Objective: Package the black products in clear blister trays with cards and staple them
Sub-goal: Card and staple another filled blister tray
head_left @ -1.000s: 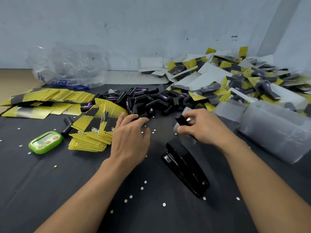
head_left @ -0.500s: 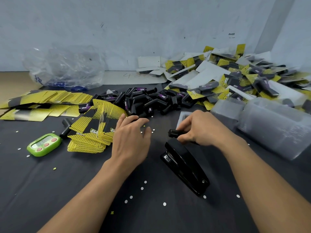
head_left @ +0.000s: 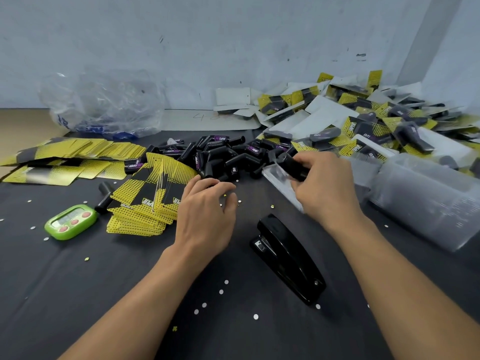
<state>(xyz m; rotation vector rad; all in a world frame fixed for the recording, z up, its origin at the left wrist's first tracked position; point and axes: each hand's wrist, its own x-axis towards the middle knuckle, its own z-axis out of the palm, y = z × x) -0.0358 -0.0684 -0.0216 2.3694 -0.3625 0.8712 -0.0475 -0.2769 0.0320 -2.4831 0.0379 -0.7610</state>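
Gripping one black product [head_left: 293, 166] in right hand [head_left: 327, 189] over clear blister tray [head_left: 275, 175]; holding nothing in relaxed left hand [head_left: 205, 216]. Noted many finished packs [head_left: 376, 126] and a large loose heap [head_left: 220, 157] unpacked; card [head_left: 145, 203] and stapler [head_left: 288, 258] steps pending.

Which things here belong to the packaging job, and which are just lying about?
Job: black product in right hand, clear tray beneath, yellow cards, stapler, product pile, tray stacks, finished packs.
Lying about: green timer, plastic bag, paper dots.
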